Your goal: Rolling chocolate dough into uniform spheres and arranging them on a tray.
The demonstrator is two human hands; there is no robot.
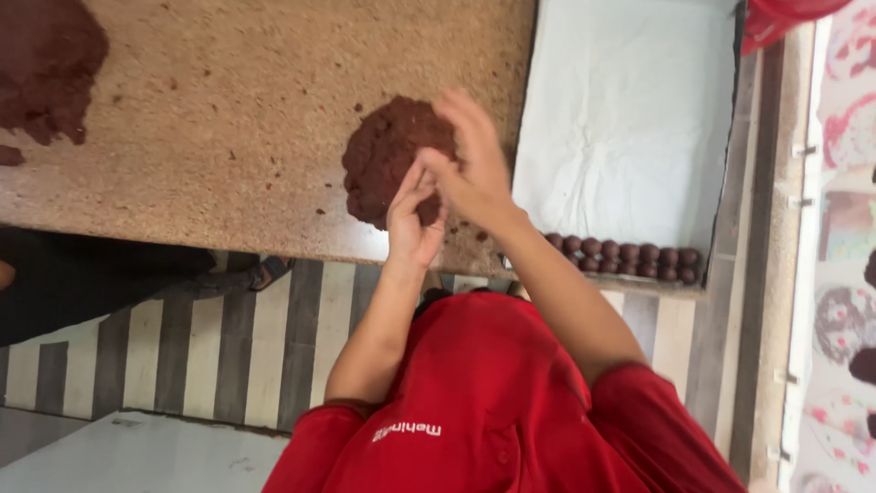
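Head view, and it looks flipped, since the red shirt (511, 411) sits at the bottom with both arms reaching up to a speckled counter (228, 119). A lump of brown dough (388, 151) sits near the counter's front edge, just beside a tray (630, 119) lined with white paper. The hand drawn on the left side of the picture, which I take as the left hand (412, 215), is curled at the dough's lower edge, fingers clenched on a small bit of it. The right hand (474, 164) is right against it, fingers half spread over the dough's right side, palm touching the mass (can't tell whether it's really gripping or only pressing). Along the tray's near edge there's a double row of small dark balls (625, 256), touching each other. A bigger dough pile (46, 68) sits at the counter's far left corner, well apart. Below the counter is a striped floor (228, 347), with someone's dark trouser leg and sandal (265, 271) on it.
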